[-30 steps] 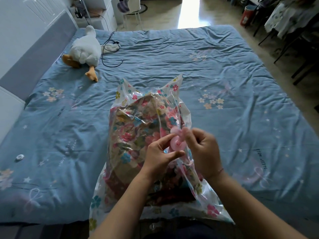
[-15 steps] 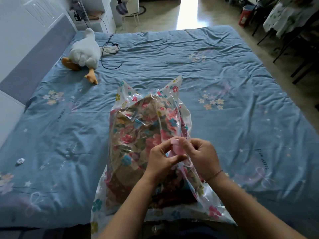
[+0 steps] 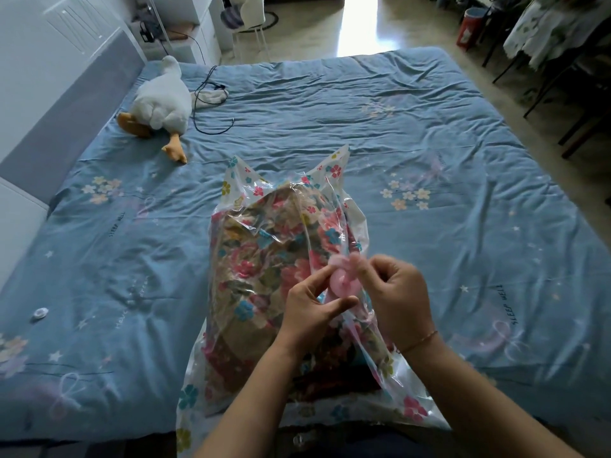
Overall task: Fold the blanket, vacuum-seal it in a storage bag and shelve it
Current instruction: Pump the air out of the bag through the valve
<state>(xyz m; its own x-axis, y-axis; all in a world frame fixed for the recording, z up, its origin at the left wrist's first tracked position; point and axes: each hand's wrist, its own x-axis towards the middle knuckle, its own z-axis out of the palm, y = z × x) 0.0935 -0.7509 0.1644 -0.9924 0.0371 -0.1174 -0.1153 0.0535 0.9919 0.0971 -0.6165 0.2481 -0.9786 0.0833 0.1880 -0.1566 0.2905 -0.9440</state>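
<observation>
Here, the left hand (image 3: 309, 309) pinched the pink valve (image 3: 344, 285) of the storage bag (image 3: 332, 166), the right hand (image 3: 398, 299) pinching its blurred cap (image 3: 347, 260); the folded blanket (image 3: 264, 259) lay inside, under both hands, on the bed (image 3: 429, 127).

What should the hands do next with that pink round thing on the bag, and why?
Probably open the pink valve: the left hand and right hand pinch it, and the bag looks loose around the blanket, so air needs a way out.
</observation>
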